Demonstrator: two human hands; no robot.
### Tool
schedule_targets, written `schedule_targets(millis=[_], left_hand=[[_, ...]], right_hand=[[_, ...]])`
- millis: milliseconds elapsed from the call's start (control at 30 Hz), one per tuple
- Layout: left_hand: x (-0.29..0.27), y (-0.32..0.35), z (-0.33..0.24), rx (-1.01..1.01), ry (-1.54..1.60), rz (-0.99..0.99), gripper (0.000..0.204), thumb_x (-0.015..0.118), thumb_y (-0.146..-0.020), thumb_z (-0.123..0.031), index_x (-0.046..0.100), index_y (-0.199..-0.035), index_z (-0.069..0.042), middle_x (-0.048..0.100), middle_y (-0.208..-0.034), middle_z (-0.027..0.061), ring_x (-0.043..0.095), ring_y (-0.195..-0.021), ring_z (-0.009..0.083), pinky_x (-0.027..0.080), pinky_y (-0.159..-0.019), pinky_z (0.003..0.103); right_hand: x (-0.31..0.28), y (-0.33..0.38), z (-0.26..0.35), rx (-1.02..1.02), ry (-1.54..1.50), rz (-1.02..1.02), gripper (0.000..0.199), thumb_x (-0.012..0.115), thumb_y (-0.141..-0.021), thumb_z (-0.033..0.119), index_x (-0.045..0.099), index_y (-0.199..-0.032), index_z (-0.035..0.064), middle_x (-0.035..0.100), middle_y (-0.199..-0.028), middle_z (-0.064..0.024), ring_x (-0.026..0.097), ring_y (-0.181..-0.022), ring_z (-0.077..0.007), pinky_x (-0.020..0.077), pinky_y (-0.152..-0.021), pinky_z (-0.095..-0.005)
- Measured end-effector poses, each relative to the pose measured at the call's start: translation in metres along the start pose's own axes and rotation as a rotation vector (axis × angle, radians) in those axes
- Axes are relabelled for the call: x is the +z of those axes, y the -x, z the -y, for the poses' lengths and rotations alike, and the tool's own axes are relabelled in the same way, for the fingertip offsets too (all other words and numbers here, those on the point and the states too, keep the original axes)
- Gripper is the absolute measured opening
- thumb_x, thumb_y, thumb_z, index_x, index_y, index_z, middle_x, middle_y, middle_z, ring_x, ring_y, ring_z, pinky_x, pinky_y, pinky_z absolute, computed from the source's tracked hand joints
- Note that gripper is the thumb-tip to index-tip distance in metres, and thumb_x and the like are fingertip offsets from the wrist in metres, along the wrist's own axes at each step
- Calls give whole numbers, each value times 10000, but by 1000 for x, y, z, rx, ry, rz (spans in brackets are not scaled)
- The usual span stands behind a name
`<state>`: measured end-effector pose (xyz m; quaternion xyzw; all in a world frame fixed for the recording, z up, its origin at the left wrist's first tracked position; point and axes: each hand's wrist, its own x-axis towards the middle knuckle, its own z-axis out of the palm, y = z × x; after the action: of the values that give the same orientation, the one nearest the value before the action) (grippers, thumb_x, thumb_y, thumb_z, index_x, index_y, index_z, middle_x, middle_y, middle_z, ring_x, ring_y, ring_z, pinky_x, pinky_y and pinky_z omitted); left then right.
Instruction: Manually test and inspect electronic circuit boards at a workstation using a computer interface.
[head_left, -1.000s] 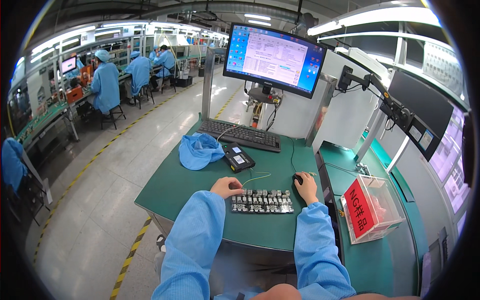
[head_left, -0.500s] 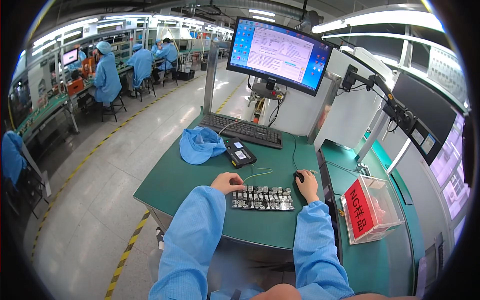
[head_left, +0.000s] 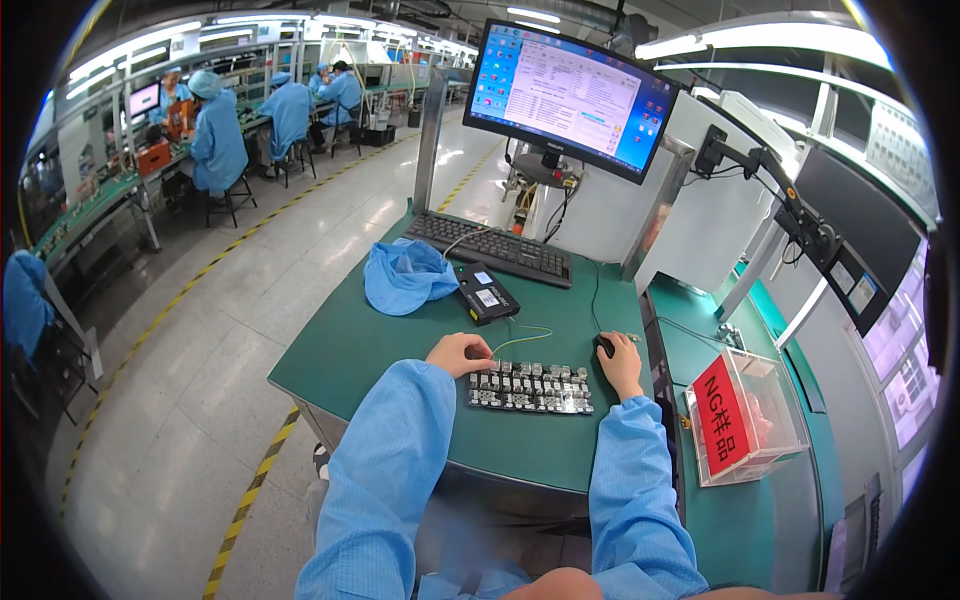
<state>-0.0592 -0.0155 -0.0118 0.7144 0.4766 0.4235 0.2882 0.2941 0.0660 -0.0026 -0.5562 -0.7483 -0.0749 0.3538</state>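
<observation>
A black tray of several small metal parts [head_left: 532, 387] lies on the green table [head_left: 380, 340] between my hands. My left hand [head_left: 457, 353] rests curled at the tray's left end, holding a thin pale cable [head_left: 520, 336] that loops toward a small black device [head_left: 487, 293]. My right hand [head_left: 622, 362] lies over a black mouse [head_left: 604, 346] just right of the tray. Both sleeves are light blue.
A black keyboard [head_left: 490, 246] and a lit monitor [head_left: 570, 95] stand at the back. A blue cloth cap [head_left: 408, 275] lies left of the device. A clear box with a red label [head_left: 745, 415] sits at right. Several seated workers [head_left: 218, 135] are far left.
My view has tilted slightly, so the table sits lower and the monitor higher in the picture. Both hands stay where they were by the tray and mouse.
</observation>
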Motion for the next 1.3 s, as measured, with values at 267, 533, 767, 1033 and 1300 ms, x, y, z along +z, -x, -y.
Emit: schedule_targets(millis=[267, 533, 767, 1033, 1300], left_hand=[[-1, 2, -2, -12, -4, -4, 263, 781, -697, -247, 683, -853, -59, 657, -826, 79, 633, -769, 170, 496, -722, 294], [0, -3, 3, -3, 17, -3, 288, 789, -688, -277, 684, -850, -63, 647, -790, 76, 629, -747, 167, 495, -697, 296], [0, 2, -2, -4, 26, 2, 268, 778, -700, -261, 682, -854, -64, 658, -797, 68, 623, -749, 168, 488, -691, 299], [-3, 1, -4, 32, -10, 4, 243, 769, -713, -225, 677, -851, -48, 674, -823, 74, 649, -756, 159, 505, -708, 290], [-1, 3, -7, -11, -30, 9, 228, 771, -710, -222, 682, -849, -64, 666, -812, 69, 639, -782, 158, 501, -725, 294]], right_hand=[[-5, -2, 6, 2, 16, 18, 271, 616, -783, 217, 632, -1045, 148, 595, -1132, -53, 557, -1054, -261, 456, -888, -372], [-2, -2, 4, 18, 10, -3, 268, 620, -785, 223, 631, -1043, 155, 597, -1139, -54, 558, -1052, -266, 457, -886, -376], [-2, 0, 2, -15, 8, -6, 277, 635, -772, 229, 632, -1042, 168, 586, -1156, -61, 552, -1036, -290, 461, -863, -387], [1, -1, 1, 8, 12, -3, 277, 634, -771, 232, 632, -1042, 172, 585, -1162, -62, 562, -1008, -307, 465, -854, -395], [-4, 0, 1, -13, 11, -14, 277, 628, -778, 230, 637, -1043, 151, 599, -1133, -72, 572, -998, -306, 466, -855, -389]])
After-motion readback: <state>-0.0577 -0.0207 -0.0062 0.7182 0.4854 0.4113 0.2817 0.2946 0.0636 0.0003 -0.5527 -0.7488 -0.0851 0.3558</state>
